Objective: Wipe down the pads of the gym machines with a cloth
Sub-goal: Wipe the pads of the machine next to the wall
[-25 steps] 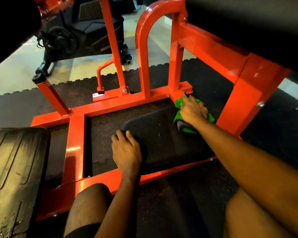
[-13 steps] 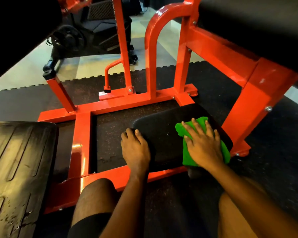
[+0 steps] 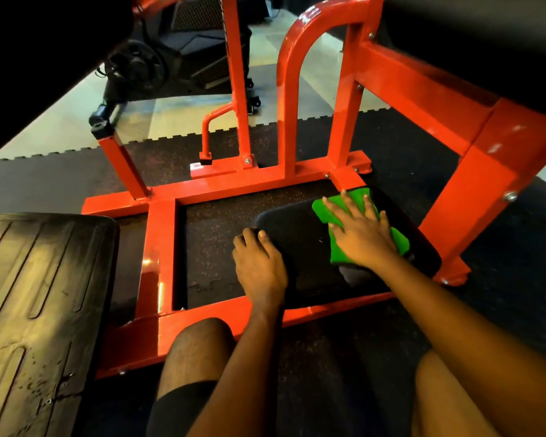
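A low black pad [image 3: 297, 234] sits inside the red machine frame [image 3: 161, 247] near the floor. A green cloth [image 3: 336, 250] lies on the pad's right half, reaching toward its far edge. My right hand [image 3: 363, 234] presses flat on the cloth with its fingers spread. At the pad's left corner rests my left hand [image 3: 259, 266], its fingers curled over the edge and holding it. Part of the cloth is hidden under my right hand.
A ribbed black footplate [image 3: 38, 294] fills the lower left. Red uprights and a curved bar [image 3: 290, 89] rise behind the pad, and a slanted red beam [image 3: 473, 197] stands to its right under a large dark pad [image 3: 486, 42]. My knees are in the foreground. A dark machine [image 3: 139, 67] stands at the back.
My right hand slid the cloth from the pad's far right corner toward me, then back away over the right half. My left hand stayed on the left corner.
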### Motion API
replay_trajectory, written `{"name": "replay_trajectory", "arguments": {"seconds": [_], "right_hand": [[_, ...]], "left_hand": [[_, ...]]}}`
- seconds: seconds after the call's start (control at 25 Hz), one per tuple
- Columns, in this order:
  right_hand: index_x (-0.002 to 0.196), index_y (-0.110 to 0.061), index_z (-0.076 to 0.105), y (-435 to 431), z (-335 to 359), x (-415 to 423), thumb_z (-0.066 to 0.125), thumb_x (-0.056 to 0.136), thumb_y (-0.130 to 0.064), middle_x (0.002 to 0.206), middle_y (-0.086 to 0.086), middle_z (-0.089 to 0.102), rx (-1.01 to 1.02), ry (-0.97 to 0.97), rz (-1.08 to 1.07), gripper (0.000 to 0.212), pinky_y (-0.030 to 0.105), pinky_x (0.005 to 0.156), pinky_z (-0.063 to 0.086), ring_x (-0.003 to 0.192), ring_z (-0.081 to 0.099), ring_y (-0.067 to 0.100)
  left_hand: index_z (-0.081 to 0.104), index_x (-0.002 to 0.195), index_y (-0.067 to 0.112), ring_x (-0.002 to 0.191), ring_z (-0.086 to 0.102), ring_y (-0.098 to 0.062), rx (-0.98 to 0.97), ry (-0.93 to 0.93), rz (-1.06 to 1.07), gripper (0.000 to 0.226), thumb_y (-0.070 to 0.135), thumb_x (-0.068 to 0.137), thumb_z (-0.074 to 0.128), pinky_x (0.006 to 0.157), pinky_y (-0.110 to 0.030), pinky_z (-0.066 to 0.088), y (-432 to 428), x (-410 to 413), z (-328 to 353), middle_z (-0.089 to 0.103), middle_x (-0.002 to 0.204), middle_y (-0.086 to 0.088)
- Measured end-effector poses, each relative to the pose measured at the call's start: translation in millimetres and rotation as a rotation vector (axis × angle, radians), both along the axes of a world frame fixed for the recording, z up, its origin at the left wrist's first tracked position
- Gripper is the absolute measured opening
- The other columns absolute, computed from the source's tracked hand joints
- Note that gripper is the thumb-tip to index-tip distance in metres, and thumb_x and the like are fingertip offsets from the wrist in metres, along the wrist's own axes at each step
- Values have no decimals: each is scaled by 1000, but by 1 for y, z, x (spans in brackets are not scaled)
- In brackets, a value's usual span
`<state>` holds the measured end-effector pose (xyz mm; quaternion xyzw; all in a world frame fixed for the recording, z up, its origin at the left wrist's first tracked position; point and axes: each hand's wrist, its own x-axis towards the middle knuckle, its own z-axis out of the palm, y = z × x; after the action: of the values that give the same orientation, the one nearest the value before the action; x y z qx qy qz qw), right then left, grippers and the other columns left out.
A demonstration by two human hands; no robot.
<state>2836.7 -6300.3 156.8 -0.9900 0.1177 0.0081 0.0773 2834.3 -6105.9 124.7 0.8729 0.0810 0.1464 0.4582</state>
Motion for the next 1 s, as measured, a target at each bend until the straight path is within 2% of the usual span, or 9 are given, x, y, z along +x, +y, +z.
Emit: {"name": "replay_trajectory", "arguments": {"seconds": [0.12,0.2,0.44,0.56,0.72,0.84,0.92,1.0], "right_hand": [[155,-54,14,15,-8,-62,46,99,-47,169,-12,5,-73,-82,30,64,61,120,16,155,9,33],[155,-53,17,18,-8,-59,45,100,-48,169,-11,8,-76,-80,8,62,60,121,16,154,9,33],[154,-50,24,22,0,66,39,102,-46,168,-6,12,7,4,-2,54,63,120,10,153,6,36],[154,-48,24,28,3,97,36,103,-49,168,-3,15,8,53,-14,52,64,120,11,153,8,36],[155,-52,10,38,2,20,39,102,-49,169,-8,-1,6,-5,65,62,64,120,10,155,-1,34],[155,-53,5,54,-4,-61,43,100,-47,169,-10,-2,-73,-71,103,67,61,119,13,155,2,30],[156,-53,9,59,-7,-72,43,100,-47,169,-10,3,-99,-88,77,65,61,119,14,155,5,30],[155,-52,15,58,-6,-45,42,100,-46,169,-9,7,-71,-88,65,62,62,120,14,155,5,31]], "left_hand": [[55,114,7,106,54,-38,0,-2,9,29,29,104,39,86,-51,46,1,1,0,54,118,-17],[55,113,8,105,54,-37,-10,-16,6,28,29,104,39,85,-50,46,0,1,-1,54,118,-16],[56,113,9,105,54,-34,-29,-31,15,43,39,99,29,85,-48,46,0,2,-1,55,117,-13],[56,112,9,105,54,-34,-55,-18,20,44,40,99,28,84,-48,45,0,1,1,55,116,-13],[57,110,6,105,54,-36,-59,-29,15,44,38,98,29,85,-48,44,1,-2,2,56,115,-16],[57,111,7,105,54,-35,-62,-13,15,44,39,98,28,87,-48,45,1,-1,2,55,116,-16],[56,110,8,105,54,-35,-56,-22,11,42,38,99,28,86,-49,46,0,0,1,55,116,-15],[56,110,7,104,54,-36,-51,-36,9,39,35,101,30,85,-49,44,0,2,-1,55,116,-16]]}}
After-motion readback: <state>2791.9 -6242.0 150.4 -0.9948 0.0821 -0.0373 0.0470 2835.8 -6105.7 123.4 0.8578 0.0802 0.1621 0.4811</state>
